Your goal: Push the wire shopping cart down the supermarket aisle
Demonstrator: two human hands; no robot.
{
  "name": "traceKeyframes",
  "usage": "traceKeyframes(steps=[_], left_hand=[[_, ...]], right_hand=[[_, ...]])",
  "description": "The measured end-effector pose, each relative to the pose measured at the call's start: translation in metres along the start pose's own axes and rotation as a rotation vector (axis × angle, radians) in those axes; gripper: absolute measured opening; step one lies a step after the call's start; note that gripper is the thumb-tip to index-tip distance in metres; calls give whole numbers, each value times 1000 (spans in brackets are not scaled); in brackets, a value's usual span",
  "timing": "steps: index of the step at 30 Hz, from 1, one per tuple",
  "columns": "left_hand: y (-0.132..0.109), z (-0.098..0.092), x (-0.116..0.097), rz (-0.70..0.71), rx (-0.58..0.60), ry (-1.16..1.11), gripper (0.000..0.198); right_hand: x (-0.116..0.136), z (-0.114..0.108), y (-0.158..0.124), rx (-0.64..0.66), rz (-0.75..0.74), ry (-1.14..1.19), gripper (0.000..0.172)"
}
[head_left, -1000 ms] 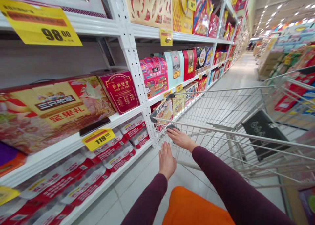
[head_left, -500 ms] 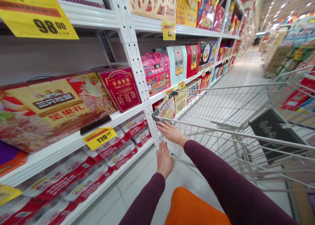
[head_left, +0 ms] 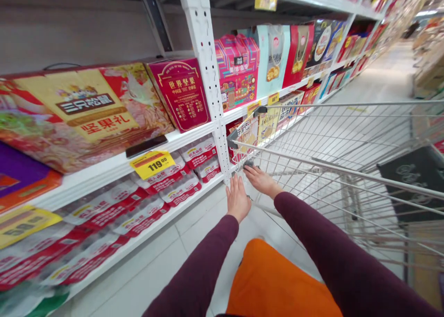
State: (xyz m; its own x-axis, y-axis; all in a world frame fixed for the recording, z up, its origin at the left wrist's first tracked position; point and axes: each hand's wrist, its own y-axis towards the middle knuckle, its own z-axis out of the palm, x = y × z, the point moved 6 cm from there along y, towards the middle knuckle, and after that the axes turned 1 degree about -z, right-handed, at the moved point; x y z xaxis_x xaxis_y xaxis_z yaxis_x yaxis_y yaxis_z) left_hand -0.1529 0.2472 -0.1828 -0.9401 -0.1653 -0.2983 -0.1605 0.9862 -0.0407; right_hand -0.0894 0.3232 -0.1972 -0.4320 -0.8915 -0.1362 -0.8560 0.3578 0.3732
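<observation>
My left hand (head_left: 238,200) reaches forward over the floor, palm down, fingers stretched out and holding nothing. Just right of it my right hand (head_left: 261,182) is at the front end of a wire shopping cart (head_left: 347,166). The fingers of that hand are extended, their tips against or just before a small dark grey piece (head_left: 248,164) low on the cart's front corner. Whether they press on it I cannot tell. A grey corner cap (head_left: 232,139) sits higher, on the cart's rim, close to the white shelf post (head_left: 208,67).
Left stands a white shelf rack with a nut gift box (head_left: 93,104), a dark red box (head_left: 182,95) and shrink-wrapped bottles (head_left: 180,187) below. A yellow price tag (head_left: 152,164) juts from the shelf edge. More boxed goods (head_left: 272,62) line the aisle. My orange-clad leg (head_left: 274,280) is below.
The view has tilted down and shifted left, so the shelves and cart appear displaced. My right hand has moved from the cart's upper rim down to the lower front corner. My left hand stays beside it.
</observation>
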Motion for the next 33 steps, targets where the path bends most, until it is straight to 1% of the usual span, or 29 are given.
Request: traceKeyframes(steps=[2, 4, 7, 9, 10, 12, 17, 19, 20, 21, 23, 27, 29, 31, 33], left_hand=[[-2, 1, 0, -8, 5, -13, 74], [-5, 1, -3, 2, 6, -31, 75], [-12, 0, -12, 40, -10, -65, 75], [-19, 0, -19, 58, -19, -84, 74], [-24, 1, -22, 64, -20, -90, 74], [-34, 4, -28, 84, -18, -98, 73], [-56, 8, -41, 136, -4, -85, 73], [-61, 8, -46, 146, -2, -74, 72], [-63, 8, -49, 151, -2, -70, 72], [-64, 8, -52, 157, -2, -67, 72], [-66, 9, -61, 171, 2, -63, 72], [-70, 13, -86, 221, 16, -59, 73], [-73, 15, -100, 254, 23, -58, 73], [-76, 16, -111, 280, 35, -55, 72], [-79, 18, -119, 296, 45, -44, 72]], right_hand=[[6, -13, -4, -22, 6, 0, 36], [9, -36, -9, -90, 44, -16, 39], [3, -77, -24, -229, 158, -62, 45], [-3, -93, -39, -291, 226, -88, 46], [-5, -96, -47, -305, 249, -98, 45], [-6, -91, -64, -302, 283, -109, 44], [6, -51, -107, -223, 359, -153, 40], [12, -41, -122, -198, 368, -178, 40], [14, -41, -129, -194, 373, -186, 40], [14, -44, -134, -200, 378, -190, 40], [12, -60, -144, -236, 389, -194, 41], [-2, -111, -160, -402, 435, -218, 44], [-9, -131, -169, -490, 478, -239, 44], [-14, -140, -176, -533, 510, -261, 44], [-15, -137, -180, -537, 523, -273, 43]])
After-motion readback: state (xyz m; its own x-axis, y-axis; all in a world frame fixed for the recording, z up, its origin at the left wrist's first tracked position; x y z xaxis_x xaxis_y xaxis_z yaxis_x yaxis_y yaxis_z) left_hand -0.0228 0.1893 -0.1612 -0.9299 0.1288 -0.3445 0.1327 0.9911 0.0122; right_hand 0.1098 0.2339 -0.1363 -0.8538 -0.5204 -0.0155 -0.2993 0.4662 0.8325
